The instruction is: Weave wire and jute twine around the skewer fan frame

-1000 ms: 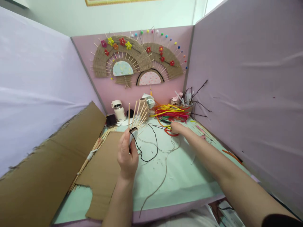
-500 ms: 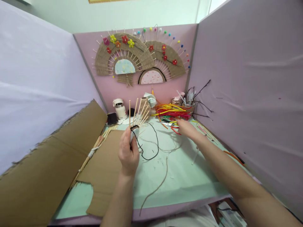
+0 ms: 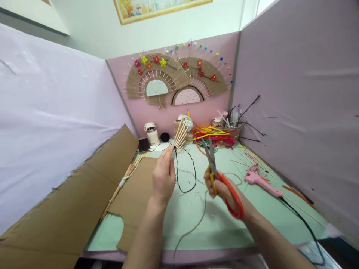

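My left hand [image 3: 164, 175] is closed around the base of a small fan of wooden sticks [image 3: 181, 134], which rise above the fingers. From its base a black cord [image 3: 193, 168] hangs in a loop to the right; the fan's lower part is hidden by the hand. My right hand [image 3: 221, 188] grips a pair of scissors [image 3: 211, 162] with red and yellow handles. Their blades point up and away, slightly apart, and do not touch the cord.
A pink glue gun [image 3: 262, 181] lies at the right. Brown cardboard [image 3: 131, 194] covers the left side. At the back stand a white bottle [image 3: 153, 135], bright pipe cleaners [image 3: 213, 135] and a pot of twigs [image 3: 233, 130]. Twine [image 3: 198, 222] trails across the table [image 3: 218, 235].
My right hand has lifted the scissors off the back of the table and brought them nearer. The stick fan has turned in my left hand. The view has shifted, bringing the glue gun into sight.
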### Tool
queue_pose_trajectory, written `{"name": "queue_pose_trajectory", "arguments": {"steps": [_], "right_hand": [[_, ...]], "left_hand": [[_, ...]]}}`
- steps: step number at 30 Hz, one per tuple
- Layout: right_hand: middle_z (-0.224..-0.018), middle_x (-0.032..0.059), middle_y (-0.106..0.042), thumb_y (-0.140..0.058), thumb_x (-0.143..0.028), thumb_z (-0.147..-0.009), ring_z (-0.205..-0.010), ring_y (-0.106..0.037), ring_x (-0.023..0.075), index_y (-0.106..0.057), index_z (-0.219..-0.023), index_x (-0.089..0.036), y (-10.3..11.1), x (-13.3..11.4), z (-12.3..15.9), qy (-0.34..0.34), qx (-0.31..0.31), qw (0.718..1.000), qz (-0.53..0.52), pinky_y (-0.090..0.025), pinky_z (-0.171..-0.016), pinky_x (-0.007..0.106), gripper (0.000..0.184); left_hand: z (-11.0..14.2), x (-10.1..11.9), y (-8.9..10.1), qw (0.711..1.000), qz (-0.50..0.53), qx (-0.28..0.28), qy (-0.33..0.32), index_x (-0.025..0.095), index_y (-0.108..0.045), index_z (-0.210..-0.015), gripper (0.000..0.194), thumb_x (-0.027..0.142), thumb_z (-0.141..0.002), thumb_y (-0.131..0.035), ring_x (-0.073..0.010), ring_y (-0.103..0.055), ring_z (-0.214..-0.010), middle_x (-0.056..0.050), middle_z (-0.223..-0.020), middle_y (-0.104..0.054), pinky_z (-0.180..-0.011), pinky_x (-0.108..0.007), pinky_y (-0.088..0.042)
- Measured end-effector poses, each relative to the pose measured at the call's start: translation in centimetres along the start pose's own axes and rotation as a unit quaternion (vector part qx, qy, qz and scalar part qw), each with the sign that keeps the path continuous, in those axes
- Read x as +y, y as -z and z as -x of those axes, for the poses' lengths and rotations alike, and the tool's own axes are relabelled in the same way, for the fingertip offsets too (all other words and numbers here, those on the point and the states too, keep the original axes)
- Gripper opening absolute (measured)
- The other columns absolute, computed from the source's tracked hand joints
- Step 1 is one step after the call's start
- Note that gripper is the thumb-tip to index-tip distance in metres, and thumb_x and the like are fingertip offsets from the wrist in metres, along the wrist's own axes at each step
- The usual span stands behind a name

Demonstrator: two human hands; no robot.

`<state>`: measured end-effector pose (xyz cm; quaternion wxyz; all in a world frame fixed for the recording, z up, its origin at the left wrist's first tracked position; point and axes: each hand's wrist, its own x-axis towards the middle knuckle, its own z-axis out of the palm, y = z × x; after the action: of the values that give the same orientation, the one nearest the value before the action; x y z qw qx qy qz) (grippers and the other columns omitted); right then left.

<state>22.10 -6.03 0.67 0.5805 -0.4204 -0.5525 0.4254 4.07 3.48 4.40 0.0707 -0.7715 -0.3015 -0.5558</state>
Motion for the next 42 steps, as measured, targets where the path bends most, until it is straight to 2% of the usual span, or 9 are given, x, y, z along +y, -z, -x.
{"name": "queue_pose_trajectory", "arguments": {"steps": [2,4,8,13,18,24,33,42], "right_hand": [[-0.075,0.0008,-0.048,-0.052,-0.055,-0.079,-0.061,-0.049,0.0121,-0.053,-0.095,-0.016,-2.4,-0.6,1.1,-0.060,-0.059,0.990,-0.115,-0.044,-0.055,0.027,0.041],[-0.072,-0.0007,-0.046,-0.052,-0.054,-0.080,-0.059,-0.047,0.0109,-0.052,-0.092,-0.017,-4.4,-0.9,1.7,-0.099,-0.094,0.975,-0.177,-0.044,-0.055,0.026,0.039],[-0.065,-0.0030,-0.047,-0.046,-0.053,-0.084,-0.049,-0.046,0.0085,-0.050,-0.083,-0.017,-6.5,-0.5,1.9,-0.147,-0.101,0.966,-0.187,-0.041,-0.050,0.023,0.036],[-0.061,-0.0044,-0.047,-0.044,-0.053,-0.086,-0.047,-0.048,0.0085,-0.050,-0.085,-0.017,-6.7,-0.2,1.6,-0.145,-0.110,0.967,-0.176,-0.042,-0.048,0.022,0.036],[-0.058,-0.0050,-0.047,-0.044,-0.053,-0.086,-0.045,-0.048,0.0089,-0.052,-0.086,-0.016,-7.1,-0.1,1.6,-0.173,-0.103,0.963,-0.180,-0.045,-0.045,0.023,0.037],[-0.056,-0.0058,-0.047,-0.051,-0.049,-0.082,-0.043,-0.047,0.0089,-0.051,-0.081,-0.017,-7.5,0.4,1.2,-0.153,-0.083,0.969,-0.175,-0.049,-0.044,0.025,0.033],[-0.053,-0.0069,-0.045,-0.058,-0.047,-0.079,-0.039,-0.045,0.0080,-0.047,-0.074,-0.018,-7.9,1.1,0.6,-0.145,-0.071,0.974,-0.159,-0.048,-0.039,0.024,0.031],[-0.047,-0.0084,-0.043,-0.060,-0.046,-0.077,-0.036,-0.043,0.0073,-0.047,-0.072,-0.018,-7.8,0.8,0.3,-0.164,-0.055,0.974,-0.147,-0.043,-0.034,0.020,0.032]], "left_hand": [[-0.3,0.2,-0.1,1.000,0.000,-0.020,0.013,0.022,-0.046,-0.132,0.044,0.014,-0.089,-0.042,-0.0179,-0.052,-0.119,-0.009,-0.127,-0.057,-0.101,-0.036,-0.042],[-0.4,0.3,-0.2,0.999,0.005,-0.025,0.030,0.022,-0.046,-0.132,0.043,0.015,-0.089,-0.041,-0.0178,-0.051,-0.119,-0.009,-0.128,-0.057,-0.102,-0.036,-0.041],[0.2,0.4,-0.6,0.999,0.010,-0.007,0.048,0.022,-0.047,-0.131,0.043,0.016,-0.089,-0.041,-0.0182,-0.051,-0.120,-0.009,-0.128,-0.057,-0.103,-0.036,-0.040],[1.1,0.4,-0.8,0.999,0.004,0.014,0.043,0.022,-0.047,-0.131,0.044,0.014,-0.089,-0.043,-0.0179,-0.052,-0.119,-0.009,-0.127,-0.058,-0.102,-0.036,-0.041],[1.5,0.5,-1.0,0.999,0.004,0.014,0.044,0.022,-0.047,-0.132,0.045,0.012,-0.088,-0.043,-0.0178,-0.051,-0.120,-0.009,-0.127,-0.057,-0.102,-0.036,-0.041],[2.0,0.7,-1.2,0.999,0.001,0.020,0.033,0.021,-0.046,-0.132,0.044,0.013,-0.088,-0.044,-0.0189,-0.052,-0.119,-0.010,-0.127,-0.058,-0.101,-0.037,-0.042],[2.7,0.9,-1.3,0.998,-0.003,0.045,0.040,0.020,-0.047,-0.131,0.046,0.011,-0.086,-0.047,-0.0187,-0.052,-0.119,-0.011,-0.126,-0.058,-0.101,-0.035,-0.043],[3.0,0.9,-1.3,0.998,0.012,0.044,0.043,0.022,-0.046,-0.132,0.047,0.010,-0.086,-0.046,-0.0188,-0.051,-0.120,-0.010,-0.127,-0.057,-0.100,-0.037,-0.043]]}}
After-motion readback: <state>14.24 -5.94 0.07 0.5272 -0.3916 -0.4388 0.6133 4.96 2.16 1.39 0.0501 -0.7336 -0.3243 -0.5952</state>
